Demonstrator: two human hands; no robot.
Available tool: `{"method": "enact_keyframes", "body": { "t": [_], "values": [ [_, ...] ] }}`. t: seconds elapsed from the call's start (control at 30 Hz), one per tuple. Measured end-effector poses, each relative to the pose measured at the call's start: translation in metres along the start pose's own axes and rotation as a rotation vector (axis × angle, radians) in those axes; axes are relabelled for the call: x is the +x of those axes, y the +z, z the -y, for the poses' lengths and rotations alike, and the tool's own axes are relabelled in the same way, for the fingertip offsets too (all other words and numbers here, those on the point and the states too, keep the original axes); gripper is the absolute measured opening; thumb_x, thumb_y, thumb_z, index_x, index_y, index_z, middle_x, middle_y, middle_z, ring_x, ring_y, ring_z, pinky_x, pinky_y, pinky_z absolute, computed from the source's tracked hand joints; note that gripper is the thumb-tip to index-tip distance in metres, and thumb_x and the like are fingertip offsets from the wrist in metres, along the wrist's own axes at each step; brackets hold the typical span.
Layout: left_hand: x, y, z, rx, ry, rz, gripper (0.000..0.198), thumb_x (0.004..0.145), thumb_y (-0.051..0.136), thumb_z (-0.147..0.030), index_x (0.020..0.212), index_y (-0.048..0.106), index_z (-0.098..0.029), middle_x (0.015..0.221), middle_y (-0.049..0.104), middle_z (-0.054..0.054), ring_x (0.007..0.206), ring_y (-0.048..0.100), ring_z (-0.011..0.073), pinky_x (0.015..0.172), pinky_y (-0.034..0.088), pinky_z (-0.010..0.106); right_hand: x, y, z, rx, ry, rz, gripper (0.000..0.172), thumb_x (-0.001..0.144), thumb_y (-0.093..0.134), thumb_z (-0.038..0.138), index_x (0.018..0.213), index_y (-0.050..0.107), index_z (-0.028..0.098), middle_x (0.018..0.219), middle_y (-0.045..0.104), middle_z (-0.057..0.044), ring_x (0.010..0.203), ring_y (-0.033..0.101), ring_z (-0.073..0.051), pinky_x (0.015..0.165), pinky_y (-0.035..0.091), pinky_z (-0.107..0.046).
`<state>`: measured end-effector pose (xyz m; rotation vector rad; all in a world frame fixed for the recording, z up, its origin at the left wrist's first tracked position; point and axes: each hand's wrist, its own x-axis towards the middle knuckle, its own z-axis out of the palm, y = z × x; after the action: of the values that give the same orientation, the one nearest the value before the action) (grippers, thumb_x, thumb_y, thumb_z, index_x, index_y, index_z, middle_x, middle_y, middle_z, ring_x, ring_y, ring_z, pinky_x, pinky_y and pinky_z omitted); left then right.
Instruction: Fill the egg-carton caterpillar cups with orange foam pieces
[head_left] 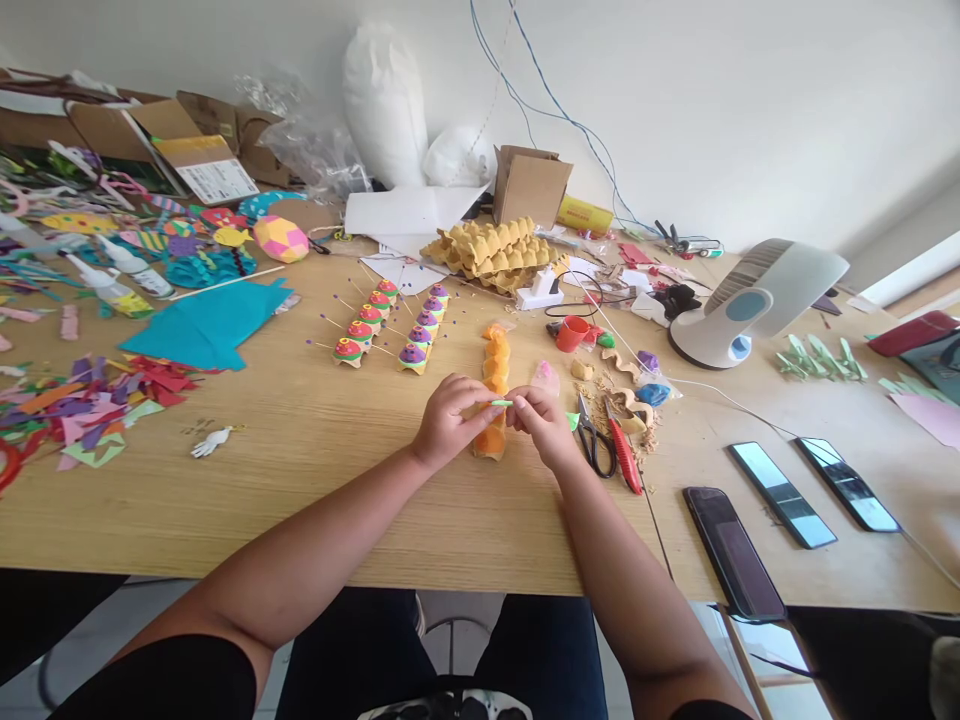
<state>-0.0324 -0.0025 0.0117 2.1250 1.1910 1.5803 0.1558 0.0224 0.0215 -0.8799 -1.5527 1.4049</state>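
Between the fingertips of my left hand (454, 416) and my right hand (541, 424) is a small bright green strip (502, 403), probably modelling clay. Both hands are closed in a pinch on its ends. Under them lies an egg-carton strip (495, 372) covered in orange, its bumps running away from me; my fingers hide part of it. A green piece (573, 421) shows just right of my right hand. Black-handled scissors (597, 446) and a red-handled cutting tool (625, 455) lie close by. Further left stand two decorated egg-carton strips, one red and green (363, 326), one purple (424, 328).
At the back are stacked egg cartons (491, 250) and a cardboard box (531, 187). A white fan (750, 300) stands right, with several phones (733, 552) nearer me. Paper scraps (105, 410), a blue sheet (210, 325) and glue bottles (135, 265) cover the left.
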Motion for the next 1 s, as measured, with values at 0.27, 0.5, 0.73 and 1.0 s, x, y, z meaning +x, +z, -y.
{"method": "enact_keyframes", "body": {
  "t": [0.27, 0.5, 0.73, 1.0],
  "values": [
    [-0.001, 0.003, 0.005, -0.007, 0.137, -0.024, 0.023, 0.091, 0.074, -0.028, 0.113, 0.073, -0.023, 0.097, 0.076, 0.005, 0.092, 0.065, 0.0194, 0.085, 0.052, 0.036, 0.002, 0.001, -0.003, 0.033, 0.027, 0.029, 0.045, 0.083, 0.072, 0.063, 0.08, 0.065, 0.019, 0.063, 0.062, 0.002, 0.058, 0.048, -0.01, 0.057, 0.038, -0.025],
    [0.001, 0.0, 0.0, 0.033, 0.181, -0.008, 0.011, 0.092, 0.072, -0.022, 0.102, 0.075, -0.022, 0.091, 0.074, 0.004, 0.087, 0.064, 0.0186, 0.082, 0.052, 0.036, 0.001, 0.002, -0.002, 0.107, 0.098, 0.118, 0.044, 0.078, 0.079, 0.061, 0.085, 0.07, 0.018, 0.064, 0.064, 0.001, 0.057, 0.048, -0.01, 0.056, 0.037, -0.026],
    [0.001, -0.003, -0.001, 0.112, 0.273, -0.002, 0.013, 0.09, 0.07, -0.017, 0.101, 0.074, -0.021, 0.089, 0.072, 0.004, 0.085, 0.061, 0.0192, 0.08, 0.052, 0.036, 0.002, 0.002, -0.007, 0.191, 0.194, 0.084, 0.038, 0.072, 0.086, 0.052, 0.077, 0.073, 0.017, 0.061, 0.063, 0.002, 0.054, 0.047, -0.008, 0.053, 0.032, -0.024],
    [0.0, -0.005, -0.003, 0.12, 0.289, -0.045, 0.009, 0.088, 0.071, -0.019, 0.096, 0.073, -0.022, 0.086, 0.073, 0.003, 0.083, 0.063, 0.0183, 0.08, 0.053, 0.035, 0.002, 0.004, -0.01, 0.29, 0.236, 0.085, 0.039, 0.068, 0.088, 0.052, 0.072, 0.071, 0.017, 0.057, 0.063, 0.001, 0.047, 0.046, -0.007, 0.048, 0.03, -0.022]
  ]
}}
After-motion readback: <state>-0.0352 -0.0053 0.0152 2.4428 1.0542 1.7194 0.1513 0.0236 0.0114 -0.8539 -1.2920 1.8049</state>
